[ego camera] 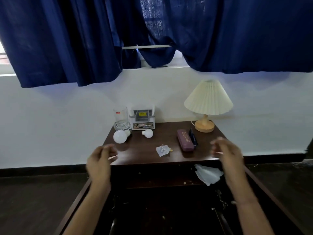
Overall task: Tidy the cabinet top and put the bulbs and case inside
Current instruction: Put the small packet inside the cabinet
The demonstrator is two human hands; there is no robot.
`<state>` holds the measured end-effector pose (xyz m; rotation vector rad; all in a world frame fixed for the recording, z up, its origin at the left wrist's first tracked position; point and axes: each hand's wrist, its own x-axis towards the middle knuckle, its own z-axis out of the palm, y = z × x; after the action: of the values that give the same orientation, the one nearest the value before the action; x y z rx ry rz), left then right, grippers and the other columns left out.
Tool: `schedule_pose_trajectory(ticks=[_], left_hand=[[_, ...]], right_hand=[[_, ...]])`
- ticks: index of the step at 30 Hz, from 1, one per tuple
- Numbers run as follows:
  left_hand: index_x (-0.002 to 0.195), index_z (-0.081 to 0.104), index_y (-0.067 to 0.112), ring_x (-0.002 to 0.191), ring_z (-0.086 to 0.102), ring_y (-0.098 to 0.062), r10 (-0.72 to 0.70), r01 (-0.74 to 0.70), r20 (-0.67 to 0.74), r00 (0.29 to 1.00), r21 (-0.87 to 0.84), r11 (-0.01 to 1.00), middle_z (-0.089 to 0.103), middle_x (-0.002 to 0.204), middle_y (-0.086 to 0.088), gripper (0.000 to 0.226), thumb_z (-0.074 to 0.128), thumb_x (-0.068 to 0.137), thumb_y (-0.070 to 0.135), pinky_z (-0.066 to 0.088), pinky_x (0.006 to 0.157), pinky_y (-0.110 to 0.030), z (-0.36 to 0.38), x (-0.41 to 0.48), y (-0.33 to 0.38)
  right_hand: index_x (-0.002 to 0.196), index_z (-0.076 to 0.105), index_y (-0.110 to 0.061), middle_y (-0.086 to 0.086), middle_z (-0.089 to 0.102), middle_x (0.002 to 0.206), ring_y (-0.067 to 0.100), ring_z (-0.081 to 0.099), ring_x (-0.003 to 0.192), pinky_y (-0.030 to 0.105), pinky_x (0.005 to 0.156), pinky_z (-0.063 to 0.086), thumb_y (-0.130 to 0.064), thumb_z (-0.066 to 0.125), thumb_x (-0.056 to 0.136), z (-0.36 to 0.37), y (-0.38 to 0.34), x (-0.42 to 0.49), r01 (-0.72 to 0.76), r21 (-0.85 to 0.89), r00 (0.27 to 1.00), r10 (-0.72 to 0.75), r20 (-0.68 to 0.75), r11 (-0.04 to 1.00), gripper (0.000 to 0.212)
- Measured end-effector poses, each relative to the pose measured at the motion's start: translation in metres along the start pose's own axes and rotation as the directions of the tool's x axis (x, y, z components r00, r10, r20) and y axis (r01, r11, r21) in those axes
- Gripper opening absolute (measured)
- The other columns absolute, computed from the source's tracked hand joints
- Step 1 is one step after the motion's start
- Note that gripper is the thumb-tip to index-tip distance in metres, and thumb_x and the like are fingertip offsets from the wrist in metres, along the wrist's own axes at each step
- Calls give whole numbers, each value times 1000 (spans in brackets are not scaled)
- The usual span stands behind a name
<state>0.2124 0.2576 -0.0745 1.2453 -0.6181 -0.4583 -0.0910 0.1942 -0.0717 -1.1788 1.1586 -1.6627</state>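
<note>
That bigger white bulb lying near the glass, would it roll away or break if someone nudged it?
The bigger bulb lies on its side on the smooth cabinet top, so a nudge would probably make it roll, likely in a curve because of its narrow base. It looks light, and possibly fragile. The glass stands close by, so bumping seems a risk.

Two white bulbs lie on their sides near the back left of the cabinet top (169, 133): a big bulb (120, 136) by the left edge, a small bulb (147, 133) to its right, apart. A dull purple case (185, 140) lies flat and closed toward the right, long axis running front to back
</note>
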Motion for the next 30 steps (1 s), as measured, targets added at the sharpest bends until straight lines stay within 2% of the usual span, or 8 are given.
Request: schedule_pose_trajectory(ticks=[3, 9, 14, 18, 22, 26, 28, 30], left_hand=[[89, 66, 1, 65, 59, -17, -79, 72, 126, 989, 53, 996, 63, 72, -11, 20, 46, 90, 4, 53, 63, -27, 46, 9, -16], [86, 70, 3, 74, 66, -23, -177, 63, 284, 942, 368, 928, 70, 78, -12, 19, 52, 89, 9, 56, 83, -41, 108, 35, -62], [96, 73, 8, 101, 65, -26, -210, -78, 352, 912, 653, 754, 73, 101, -12, 19, 59, 85, 15, 49, 91, -30, 124, 60, -94], [96, 73, 8, 97, 67, -26, -248, -82, 374, 894, 680, 729, 74, 97, -14, 20, 65, 83, 20, 51, 91, -34, 132, 69, -104], [74, 72, 1, 81, 71, -31, -312, 31, 360, 879, 610, 792, 73, 80, -21, 33, 63, 84, 32, 56, 82, -39, 138, 71, -109], [61, 67, 4, 57, 67, -25, -422, 192, 349, 837, 534, 823, 67, 60, -11, 30, 70, 80, 28, 60, 74, -41, 135, 66, -109], [60, 69, 6, 55, 64, -20, -468, 214, 370, 803, 554, 804, 65, 60, -9, 19, 76, 75, 15, 60, 74, -39, 131, 63, -107], [55, 68, 8, 55, 63, -19, -499, 240, 366, 785, 563, 791, 65, 61, -9, 19, 76, 72, 4, 60, 73, -36, 125, 60, -103]], right_hand=[[67, 62, -14, 2, 56, 58, 14, 52, 50, 20, 51, 48, -16, 46, 96, 62, 16, 18, -82, -126, 979, 103, 174, 989, 33], [79, 64, -5, 6, 59, 66, 12, 54, 54, 10, 46, 47, -10, 49, 93, 117, 58, 49, -100, -432, 947, 219, 236, 896, 22], [87, 68, -6, 7, 69, 91, 18, 63, 86, 21, 70, 45, -8, 57, 88, 139, 82, 58, 85, -722, 954, 153, 258, 687, 11], [94, 66, -8, 11, 63, 107, 24, 61, 97, 32, 86, 49, -14, 62, 86, 147, 94, 58, 128, -805, 956, 145, 256, 579, 12], [108, 62, -7, 12, 51, 120, 27, 55, 106, 33, 92, 44, -9, 58, 87, 145, 103, 56, 181, -850, 951, 133, 280, 495, 21], [102, 68, -3, 17, 63, 113, 29, 62, 101, 35, 90, 50, -4, 53, 89, 143, 101, 61, 162, -842, 936, 190, 296, 514, 20], [101, 69, 0, 20, 68, 110, 31, 64, 102, 38, 93, 50, -5, 52, 90, 143, 98, 63, 112, -836, 916, 271, 296, 537, 21], [101, 70, -2, 17, 70, 108, 27, 65, 101, 35, 94, 51, -7, 57, 88, 141, 101, 60, 86, -795, 934, 228, 274, 601, 19]])
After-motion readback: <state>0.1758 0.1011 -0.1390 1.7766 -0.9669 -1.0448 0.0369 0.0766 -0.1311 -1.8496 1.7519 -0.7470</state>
